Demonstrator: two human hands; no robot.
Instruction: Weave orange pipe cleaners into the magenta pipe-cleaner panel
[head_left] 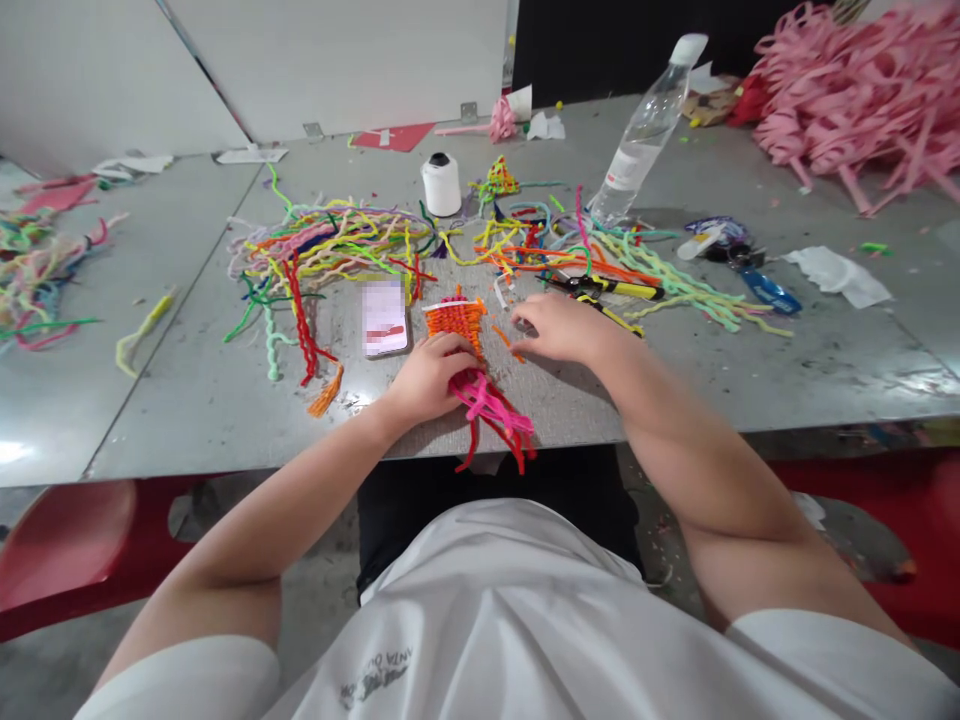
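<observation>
A yarn pile (pixel 337 240) and a phone (pixel 385 318) lie on the worktop (pixel 187 400), left of a person's left hand (pixel 435 378), its fingers curled close together over an orange-and-pink weave (pixel 456 322); whether they pinch it cannot be told. The weave lies near the front edge, its red tails (pixel 499 425) reaching that edge, where a snag could drag it off. Just right, the right hand (pixel 559 325) bends its fingers at a short orange strand (pixel 506 343), any grip unclear; a loose hold could lose the strand. Behind sit pliers (pixel 628 288). Farther back, a capped bottle (pixel 637 150) seems to hold clear liquid, level uncertain; a knock could topple it among the yarns.
</observation>
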